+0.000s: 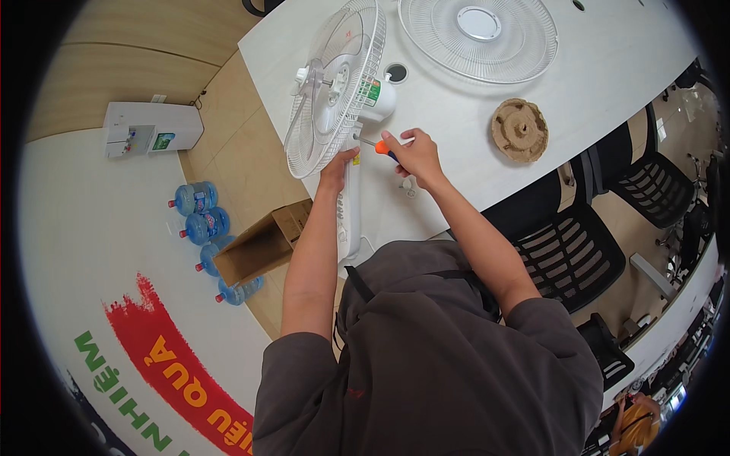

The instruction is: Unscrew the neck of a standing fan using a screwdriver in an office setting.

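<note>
Head view, upper centre: right hand (418,158) closed round screwdriver (382,147), left hand (334,173) curled against fan (338,106). Screwing seems unfinished; front grille (479,53) lies detached.

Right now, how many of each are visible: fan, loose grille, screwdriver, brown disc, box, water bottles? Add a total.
Fan: 1
Loose grille: 1
Screwdriver: 1
Brown disc: 1
Box: 1
Water bottles: 4
Total: 9
</note>
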The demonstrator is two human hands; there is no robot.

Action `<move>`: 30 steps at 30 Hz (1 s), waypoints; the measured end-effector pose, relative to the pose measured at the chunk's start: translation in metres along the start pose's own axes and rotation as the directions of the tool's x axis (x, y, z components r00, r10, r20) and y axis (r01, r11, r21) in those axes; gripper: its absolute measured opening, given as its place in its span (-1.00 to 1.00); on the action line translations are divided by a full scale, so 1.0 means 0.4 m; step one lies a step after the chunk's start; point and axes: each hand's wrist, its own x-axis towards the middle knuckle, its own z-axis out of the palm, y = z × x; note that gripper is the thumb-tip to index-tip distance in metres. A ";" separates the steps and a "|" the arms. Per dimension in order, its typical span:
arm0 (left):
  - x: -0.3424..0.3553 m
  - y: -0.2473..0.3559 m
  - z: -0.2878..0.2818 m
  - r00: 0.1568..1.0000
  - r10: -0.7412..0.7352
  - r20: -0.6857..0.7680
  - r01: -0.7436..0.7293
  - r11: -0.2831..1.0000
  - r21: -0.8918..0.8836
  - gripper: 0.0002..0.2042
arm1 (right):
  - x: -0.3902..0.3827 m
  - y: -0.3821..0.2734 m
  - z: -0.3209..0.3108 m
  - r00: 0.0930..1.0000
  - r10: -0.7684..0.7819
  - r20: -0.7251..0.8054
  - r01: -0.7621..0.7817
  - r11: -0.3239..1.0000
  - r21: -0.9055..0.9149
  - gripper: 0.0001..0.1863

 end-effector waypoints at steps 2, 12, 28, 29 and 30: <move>-0.007 0.008 0.014 1.000 0.006 0.000 -0.006 1.000 0.002 -0.50 | 0.037 0.024 -0.007 0.978 0.123 0.169 -0.121 0.992 -0.022 -0.49; -0.018 0.016 0.014 1.000 -0.017 -0.013 0.017 1.000 0.013 -0.52 | 0.005 0.044 0.015 0.509 -0.782 0.359 0.737 0.180 -0.652 -0.91; -0.153 -0.125 0.161 0.795 0.575 -0.192 -0.442 0.767 0.465 -0.62 | 0.004 0.030 -0.014 0.588 -0.790 0.173 0.766 0.475 -0.434 -0.73; -0.177 -0.115 0.176 0.791 0.578 -0.201 -0.451 0.773 0.447 -0.63 | 0.003 0.033 -0.013 0.640 -0.753 0.153 0.751 0.572 -0.329 -0.71; -0.180 -0.090 0.186 0.793 0.574 -0.203 -0.447 0.775 0.446 -0.63 | 0.004 0.037 -0.013 0.643 -0.750 0.155 0.750 0.573 -0.331 -0.71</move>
